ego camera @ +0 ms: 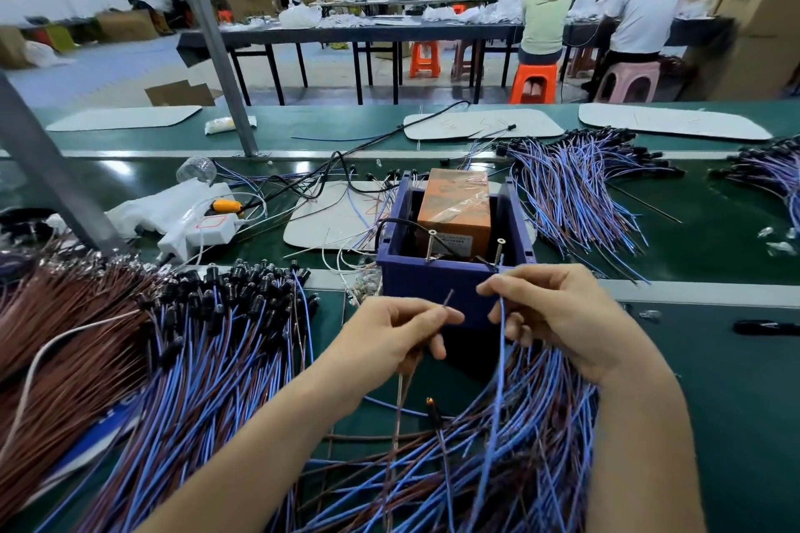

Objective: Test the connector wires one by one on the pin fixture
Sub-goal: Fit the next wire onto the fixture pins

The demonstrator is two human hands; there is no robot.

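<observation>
My left hand (396,335) pinches a brown wire (446,302) between thumb and forefinger, its bare tip pointing up. My right hand (558,316) pinches a blue wire (500,364) near its top end. Both wires run down to a small black connector with a lit orange lamp (430,402) near my left forearm. Just beyond my hands stands the blue box fixture (437,277) with two upright screw pins (431,245) (500,251) at its near rim. The wire tips are below the pins and do not touch them.
An orange block (456,208) sits inside the blue box. Heaps of blue and brown wires lie at left (208,359), under my arms (498,467) and at the far right (575,195). A white power strip (199,229) lies at left, and a slanted metal post (43,169) stands there too.
</observation>
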